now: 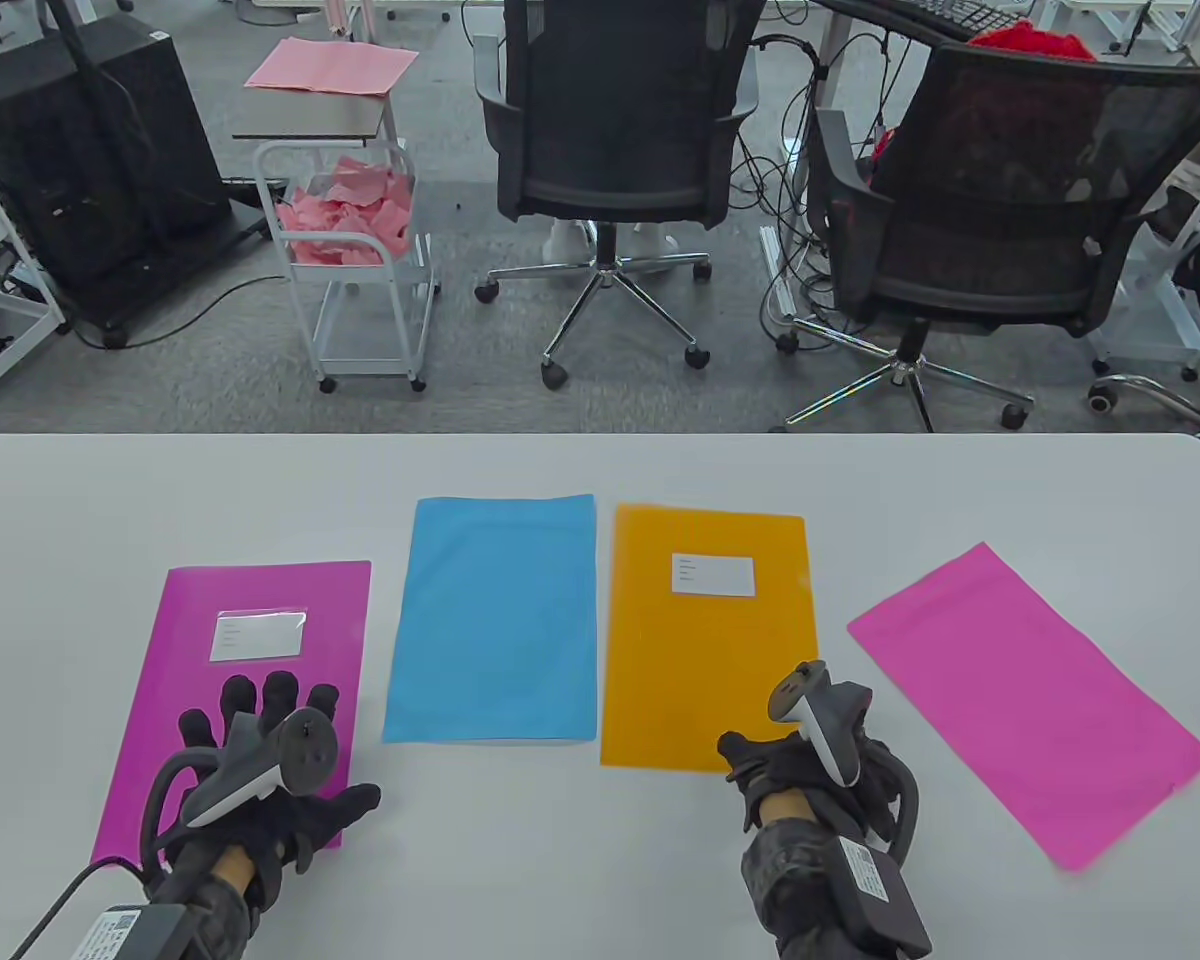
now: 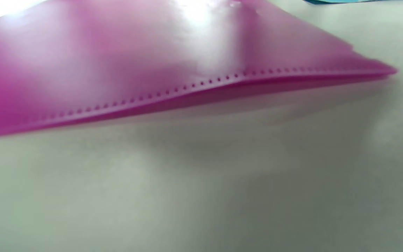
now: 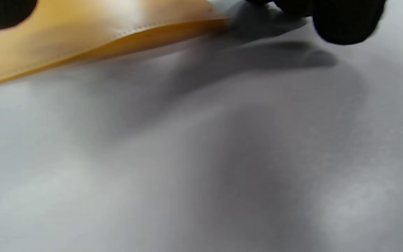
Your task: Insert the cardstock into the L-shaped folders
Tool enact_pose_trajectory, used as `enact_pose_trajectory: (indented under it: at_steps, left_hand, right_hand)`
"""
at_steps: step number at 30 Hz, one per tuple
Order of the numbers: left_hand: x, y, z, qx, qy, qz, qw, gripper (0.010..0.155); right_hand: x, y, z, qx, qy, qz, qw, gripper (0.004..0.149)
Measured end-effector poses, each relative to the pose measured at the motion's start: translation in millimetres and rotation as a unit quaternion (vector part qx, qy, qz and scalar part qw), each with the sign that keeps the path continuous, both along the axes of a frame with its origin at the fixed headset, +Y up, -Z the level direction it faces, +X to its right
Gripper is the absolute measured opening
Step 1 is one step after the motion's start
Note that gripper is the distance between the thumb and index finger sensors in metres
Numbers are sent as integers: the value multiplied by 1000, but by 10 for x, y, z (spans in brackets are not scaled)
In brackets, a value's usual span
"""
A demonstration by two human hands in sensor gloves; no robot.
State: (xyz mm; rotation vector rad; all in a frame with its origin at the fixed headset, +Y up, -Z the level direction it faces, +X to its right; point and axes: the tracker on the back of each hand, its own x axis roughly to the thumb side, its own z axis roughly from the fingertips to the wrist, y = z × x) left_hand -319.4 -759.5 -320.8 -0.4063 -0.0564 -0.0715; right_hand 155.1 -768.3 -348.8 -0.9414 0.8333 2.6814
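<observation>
A magenta folder (image 1: 250,620) with a white label lies at the left of the table. My left hand (image 1: 260,730) rests flat on its near half, fingers spread. The left wrist view shows the folder's near edge (image 2: 187,87) with a dotted seam. A blue cardstock sheet (image 1: 495,620) lies beside it. An orange folder (image 1: 705,640) with a white label lies right of that. My right hand (image 1: 810,750) is at the orange folder's near right corner; its fingers are hidden under the tracker. The right wrist view shows that corner (image 3: 100,31) and a black fingertip (image 3: 345,21). A pink cardstock sheet (image 1: 1030,700) lies tilted at the right.
The white table (image 1: 600,880) ends at a far edge (image 1: 600,436). Beyond it stand two office chairs (image 1: 610,150) and a white cart (image 1: 360,250) with pink paper.
</observation>
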Motion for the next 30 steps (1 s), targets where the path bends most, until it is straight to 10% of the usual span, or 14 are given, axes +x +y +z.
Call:
enact_pose_trajectory:
  at_steps: [10,14,17,22,26,30]
  left_hand:
    - [127,12,17,-3,-19,14,1000,103]
    - [144,68,24,14,-25,18,999,103]
    - [156,99,36,28,-33,39,998,103]
    - [217,123,34,65,-53,74,994,103]
    - [245,232,55,111,-54,140,982,103]
    - [260,436,102,165,-48,232,957,101]
  right_hand:
    - [-151,12,-197,19,-30,5,999,113]
    - [2,-33,-135,123,-82,-77,986,98]
    - [255,5,-53,278,-168,-199,925,79]
    - [525,396,-43,452,-96,-417,783,69]
    - [569,617,-62,389,32,-534,750,67]
    - [456,563,-67,223,179,-572,769,65]
